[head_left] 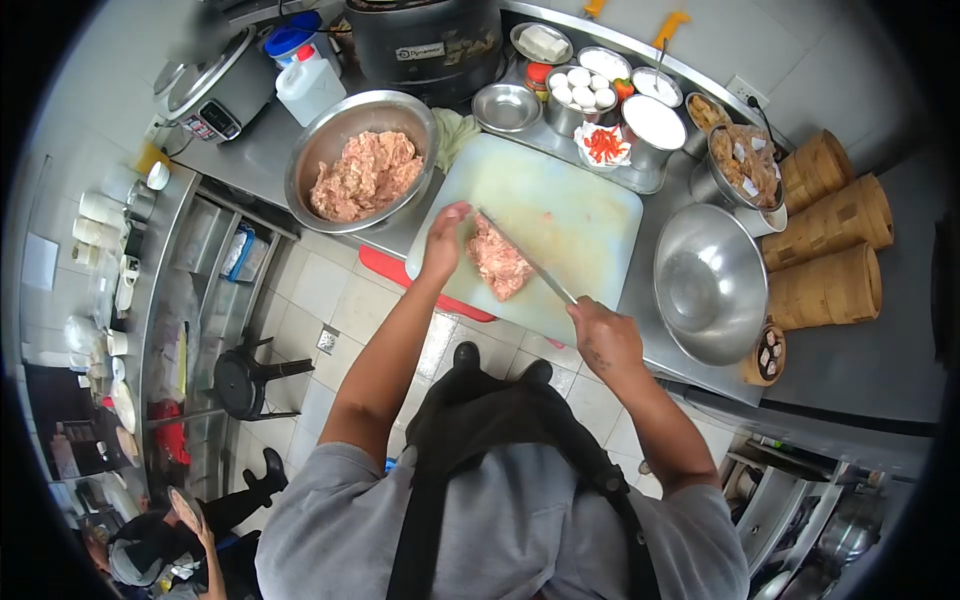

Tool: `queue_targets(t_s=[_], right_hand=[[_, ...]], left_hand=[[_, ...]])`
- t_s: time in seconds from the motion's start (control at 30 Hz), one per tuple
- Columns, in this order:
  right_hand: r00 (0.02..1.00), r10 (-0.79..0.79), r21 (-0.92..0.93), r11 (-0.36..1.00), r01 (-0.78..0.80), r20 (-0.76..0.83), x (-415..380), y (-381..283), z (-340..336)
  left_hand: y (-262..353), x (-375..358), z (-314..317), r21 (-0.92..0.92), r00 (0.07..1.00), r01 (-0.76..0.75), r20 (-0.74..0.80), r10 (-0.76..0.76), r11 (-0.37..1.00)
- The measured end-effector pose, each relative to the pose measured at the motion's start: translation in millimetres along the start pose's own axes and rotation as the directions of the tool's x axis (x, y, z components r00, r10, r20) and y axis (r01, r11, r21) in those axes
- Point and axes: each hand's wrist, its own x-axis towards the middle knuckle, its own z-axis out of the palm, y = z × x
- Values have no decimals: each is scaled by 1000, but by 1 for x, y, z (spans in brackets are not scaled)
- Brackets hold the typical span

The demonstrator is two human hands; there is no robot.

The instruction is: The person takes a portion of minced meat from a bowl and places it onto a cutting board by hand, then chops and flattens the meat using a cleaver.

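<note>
My right hand (606, 336) is wrapped round the handle of a kitchen knife (540, 268). The blade slants up and left along the edge of a pile of raw minced meat (497, 262). This meat lies on a pale cutting board (580, 215), toward its left front part. Beside the blade's tip and the left side of the meat is my left hand (443, 240), its fingers stretched out. Whether those fingertips touch the blade is too small to tell. Left of the board, a large steel bowl (300, 180) holds more raw minced meat (368, 175).
An empty steel bowl (710, 285) stands right of the board, near bamboo steamers (825, 285). Behind the board are eggs (582, 88), sliced red garnish (605, 146) and a small steel plate (506, 107). A black stool (240, 383) and another person (150, 545) are at left.
</note>
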Motion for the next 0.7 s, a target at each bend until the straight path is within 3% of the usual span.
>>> queue_targets(t_s=[0.1,0.13,0.17,0.23,0.3,0.4,0.53,0.63,0.7], right_hand=[[976,218,260,941,-216,20,-7,13,7],[953,299,368,882,-295,47,-13,23,16],[949,312,624,732,-274,51,-19,36,29],[874,436,725,529,-442,215,-28,33,25],[783,507,772,308,-556,361,-41,46,40],[713,530,781,142,-609,459,-58,55,60],[694,467,753,84,-652,548,-45,36,89],[740,331,755,112,-647,585,-10,5,99],[739,343,773,52,-632,580,7,-3,104]], left_hand=[[12,11,22,-88,966,118,242,-93,989],[12,15,24,17,957,92,276,-93,996],[12,21,26,123,946,58,311,-94,991],[21,22,28,264,941,7,324,-96,964],[29,18,28,262,958,-17,282,-60,965],[-2,2,31,166,978,-129,186,98,978],[-22,-37,41,164,972,-230,92,217,959],[-22,-43,49,183,975,-221,55,215,958],[-16,-38,52,164,977,-211,41,207,964]])
